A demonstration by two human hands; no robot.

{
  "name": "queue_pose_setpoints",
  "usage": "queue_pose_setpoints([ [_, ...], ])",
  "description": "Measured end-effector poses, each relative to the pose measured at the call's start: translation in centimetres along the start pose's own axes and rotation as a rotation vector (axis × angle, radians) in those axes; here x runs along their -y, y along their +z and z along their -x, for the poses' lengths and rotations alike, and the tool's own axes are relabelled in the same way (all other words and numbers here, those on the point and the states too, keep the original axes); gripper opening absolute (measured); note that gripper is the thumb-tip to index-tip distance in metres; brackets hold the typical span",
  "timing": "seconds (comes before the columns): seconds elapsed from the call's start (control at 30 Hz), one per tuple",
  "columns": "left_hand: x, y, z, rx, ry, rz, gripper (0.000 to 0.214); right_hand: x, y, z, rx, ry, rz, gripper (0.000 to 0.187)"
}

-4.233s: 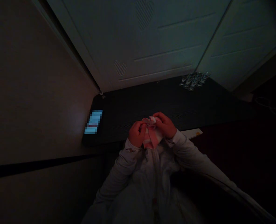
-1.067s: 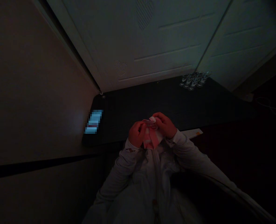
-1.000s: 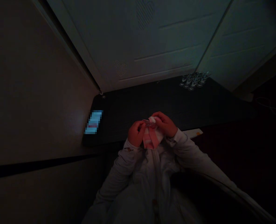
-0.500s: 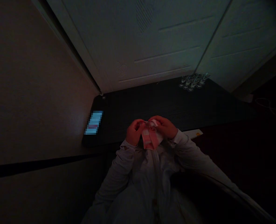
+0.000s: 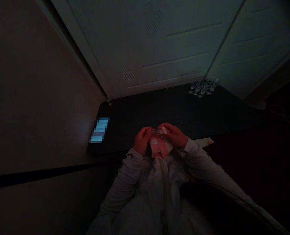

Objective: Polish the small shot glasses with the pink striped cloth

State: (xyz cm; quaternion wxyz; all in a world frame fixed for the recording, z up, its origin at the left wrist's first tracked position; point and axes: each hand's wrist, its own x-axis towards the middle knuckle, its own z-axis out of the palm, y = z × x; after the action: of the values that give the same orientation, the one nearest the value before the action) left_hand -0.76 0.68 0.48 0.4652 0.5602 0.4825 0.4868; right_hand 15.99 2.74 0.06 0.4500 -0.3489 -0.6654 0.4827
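The scene is very dark. My left hand [image 5: 141, 141] and my right hand [image 5: 174, 135] meet close to my chest, above the near edge of a dark table [image 5: 174, 107]. Both are closed on a pink and white striped cloth [image 5: 158, 147], which hangs down between them. At the cloth's top, between my fingertips, sits a small clear glass [image 5: 159, 132]; its shape is hard to make out. My left fingers curl on the glass side, my right fingers press the cloth against it.
A lit phone [image 5: 100, 130] lies at the table's left end. Several small clear glasses [image 5: 202, 87] stand together at the far right of the table. A pale card [image 5: 205, 142] sticks out at the near edge. White panelled doors [image 5: 159, 45] rise behind.
My hands and the cloth have dropped slightly and drawn closer together. The view has tilted a little. Nothing else on the table has moved.
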Motion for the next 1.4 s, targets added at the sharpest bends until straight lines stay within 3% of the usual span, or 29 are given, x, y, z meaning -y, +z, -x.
queue_pose_setpoints([
  [0.27,-0.3,-0.5,-0.1,0.065,-0.013,0.165,0.027,-0.2,-0.1,-0.1,-0.056,0.067,-0.03,0.027],
  [0.5,-0.3,-1.2,-0.2,0.095,-0.003,0.136,0.028,-0.1,0.1,-0.2,-0.024,0.18,-0.002,0.018],
  [0.83,-0.2,-0.6,-0.3,-0.022,-0.076,0.151,0.033,0.4,0.1,0.0,-0.059,0.108,0.023,0.017],
  [1.17,-0.4,-0.7,-0.2,-0.013,-0.066,0.105,0.026,-0.2,0.0,-0.1,-0.059,0.103,-0.053,0.018],
  [1.27,-0.2,-0.8,-0.3,-0.031,-0.069,0.143,0.026,0.0,0.2,-0.2,-0.099,0.127,-0.126,0.02],
  [1.4,0.0,-0.9,-0.4,-0.058,-0.055,0.163,0.024,0.4,0.4,-0.6,-0.248,0.146,-0.196,0.024],
])
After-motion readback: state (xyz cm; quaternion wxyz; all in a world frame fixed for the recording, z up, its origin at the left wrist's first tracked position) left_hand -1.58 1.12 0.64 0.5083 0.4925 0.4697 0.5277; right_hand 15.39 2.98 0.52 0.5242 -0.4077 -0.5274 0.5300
